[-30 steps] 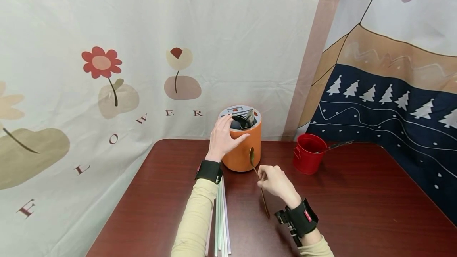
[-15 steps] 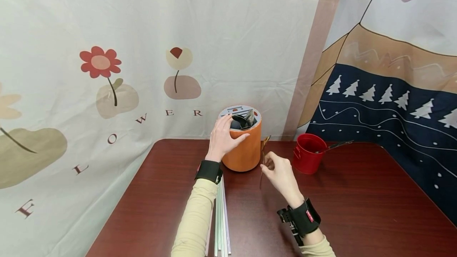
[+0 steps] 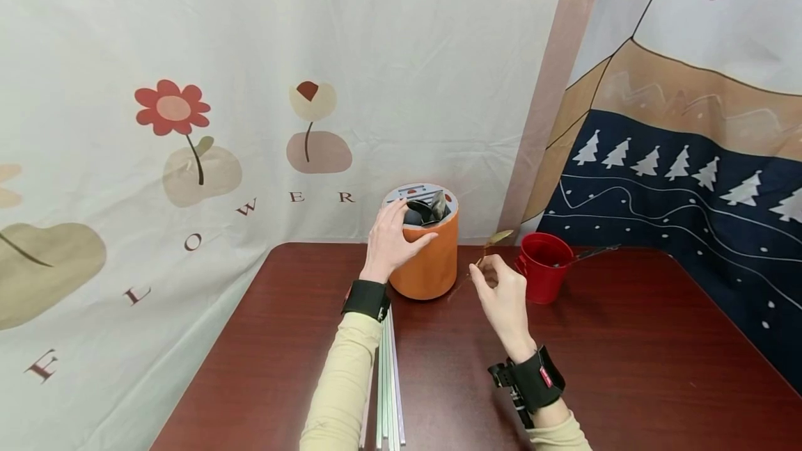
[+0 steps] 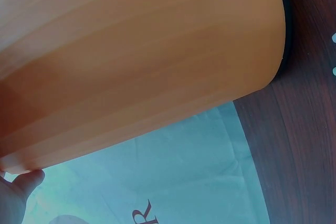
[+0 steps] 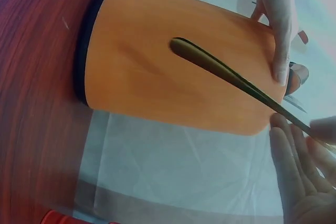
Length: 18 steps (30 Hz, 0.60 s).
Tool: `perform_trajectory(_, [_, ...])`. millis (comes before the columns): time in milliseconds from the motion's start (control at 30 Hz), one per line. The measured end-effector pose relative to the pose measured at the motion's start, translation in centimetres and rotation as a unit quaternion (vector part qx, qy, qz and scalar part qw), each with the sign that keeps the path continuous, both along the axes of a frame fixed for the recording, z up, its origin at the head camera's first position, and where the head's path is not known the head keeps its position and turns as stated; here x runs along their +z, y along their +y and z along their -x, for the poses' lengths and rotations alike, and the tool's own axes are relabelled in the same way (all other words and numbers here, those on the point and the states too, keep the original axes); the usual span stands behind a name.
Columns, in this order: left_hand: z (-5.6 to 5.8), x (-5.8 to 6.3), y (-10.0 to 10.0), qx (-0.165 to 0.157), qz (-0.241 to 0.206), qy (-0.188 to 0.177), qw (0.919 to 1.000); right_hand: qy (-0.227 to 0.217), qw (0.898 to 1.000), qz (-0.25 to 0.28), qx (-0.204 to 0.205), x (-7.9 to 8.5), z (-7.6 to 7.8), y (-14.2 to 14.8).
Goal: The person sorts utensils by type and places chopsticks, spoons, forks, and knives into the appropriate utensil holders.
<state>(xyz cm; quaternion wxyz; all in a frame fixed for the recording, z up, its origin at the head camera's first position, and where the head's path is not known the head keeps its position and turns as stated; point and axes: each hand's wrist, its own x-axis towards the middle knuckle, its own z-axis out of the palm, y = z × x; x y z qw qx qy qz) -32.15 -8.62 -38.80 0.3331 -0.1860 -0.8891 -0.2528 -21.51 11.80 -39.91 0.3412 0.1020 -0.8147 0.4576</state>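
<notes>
My right hand (image 3: 506, 298) pinches a gold spoon (image 3: 500, 236) by its stem, between the orange canister and the red bucket. In the head view the bowl of the spoon points up and right. The spoon's handle (image 5: 210, 64) slants across the canister in the right wrist view. My left hand (image 3: 395, 239) grips the top rim of the tall orange canister (image 3: 432, 266), with the thumb along its front. Inside the canister are dark pieces and a shiny metal utensil (image 3: 438, 206). Its smooth side (image 4: 157, 51) fills most of the left wrist view.
A small red bucket (image 3: 541, 284) stands right of the canister, a thin metal handle (image 3: 598, 252) leaning out over its rim. Several long pale strips (image 3: 390, 381) lie on the brown table (image 3: 626, 360) beside my left forearm. Printed cloth (image 3: 250, 54) hangs behind the table.
My right hand has moved up and right, away from the front of the canister. The spoon has turned, so its bowl leans toward the red bucket. My left hand stays at the rim.
</notes>
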Motion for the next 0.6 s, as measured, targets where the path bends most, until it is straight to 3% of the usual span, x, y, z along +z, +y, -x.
perform_trajectory(300, [-0.04, 0.17, 0.10, 0.004, 0.007, -0.003, 1.0000, 0.074, 0.996, 0.055, -0.015, 0.18, 0.03, 0.13])
perform_trajectory(600, [-0.17, 0.21, 0.18, 0.002, 0.004, -0.012, 0.9999, 0.135, 0.984, 0.116, -0.013, 0.46, -0.15, 0.20])
